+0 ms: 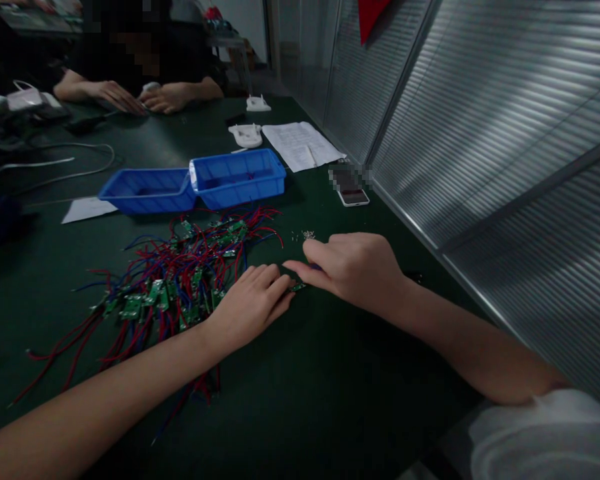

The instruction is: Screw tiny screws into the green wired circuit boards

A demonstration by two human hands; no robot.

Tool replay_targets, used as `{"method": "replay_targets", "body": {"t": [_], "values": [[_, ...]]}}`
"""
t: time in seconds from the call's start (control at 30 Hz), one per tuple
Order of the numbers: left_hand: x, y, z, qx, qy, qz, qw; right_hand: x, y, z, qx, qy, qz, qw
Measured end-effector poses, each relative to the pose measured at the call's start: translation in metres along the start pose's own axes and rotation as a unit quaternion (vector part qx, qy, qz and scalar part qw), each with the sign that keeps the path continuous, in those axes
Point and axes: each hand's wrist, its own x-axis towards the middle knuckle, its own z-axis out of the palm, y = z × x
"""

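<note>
Head view, with clock directions taken from the small circuit board (298, 287) between the two hands: the left hand (257, 290) comes in from eight o'clock, its fingers bent and their tips touching the board (whether they pinch it or press it down, I cannot tell). The right hand (355, 270) sits just beside it at two o'clock, fingers curled in and thumb pointing toward nine; a dark blue bit shows between them, but I cannot tell whether it is gripped.

A tangled pile of boards and red and blue wires (155, 293) lies at nine o'clock, near the left hand. Tiny metal pins (308, 235) lie at twelve, just past the right hand. Two blue bins touch end to end, the left bin (147, 207) at ten and the right bin (245, 197) at eleven. Farther off, printed paper (293, 140) lies at twelve, a phone (354, 197) at one, and a co-worker's hands (166, 99) rest at the table (350, 387) toward ten-thirty.
</note>
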Motion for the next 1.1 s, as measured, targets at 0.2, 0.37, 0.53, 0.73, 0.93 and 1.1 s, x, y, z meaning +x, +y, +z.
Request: {"method": "replay_targets", "body": {"t": [0.2,0.37,0.53,0.73,0.93,1.1], "values": [[0.000,0.001,-0.004,0.007,0.008,0.004,1.000,0.003,-0.008,-0.005,0.039,-0.026,0.016,0.999],[0.000,0.002,-0.001,-0.017,0.015,-0.010,1.000,-0.004,-0.020,-0.011,0.023,-0.062,0.020,0.998],[0.000,0.002,0.000,-0.029,0.019,-0.016,0.999,-0.013,-0.028,-0.014,-0.027,-0.044,0.063,0.997],[0.001,0.002,-0.002,-0.026,0.010,-0.004,1.000,-0.007,-0.025,-0.014,0.032,-0.049,0.052,0.997],[0.000,0.000,-0.002,-0.019,0.003,0.006,1.000,-0.006,-0.022,-0.010,0.070,-0.061,0.038,0.995],[-0.001,0.001,-0.003,-0.031,0.010,-0.012,0.999,-0.004,-0.010,-0.008,0.003,-0.017,0.049,0.999]]}}
